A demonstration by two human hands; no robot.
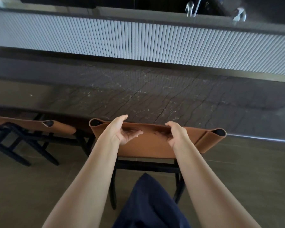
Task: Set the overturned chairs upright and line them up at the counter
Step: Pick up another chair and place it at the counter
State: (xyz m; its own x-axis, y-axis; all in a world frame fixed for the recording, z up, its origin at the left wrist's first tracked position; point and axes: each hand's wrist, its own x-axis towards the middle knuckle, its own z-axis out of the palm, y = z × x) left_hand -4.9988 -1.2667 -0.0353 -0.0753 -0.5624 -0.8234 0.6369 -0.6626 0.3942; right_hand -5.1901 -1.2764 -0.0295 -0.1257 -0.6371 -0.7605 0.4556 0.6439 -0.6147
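Standing upright against the dark veined stone surface (155, 96), the nearer chair (146, 148) had a tan leather sling back on a black frame. The left hand (122, 131) was spread, fingers straight, at the back's top edge. The right hand (176, 134) curled there, though whether it gripped could not be told. Two chairs showed: the second chair (61, 127) stood upright to the left.

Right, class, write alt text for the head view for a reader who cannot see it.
Left hand and right hand reach to the top edge of an upright tan chair at a stone counter. A second chair is further left.
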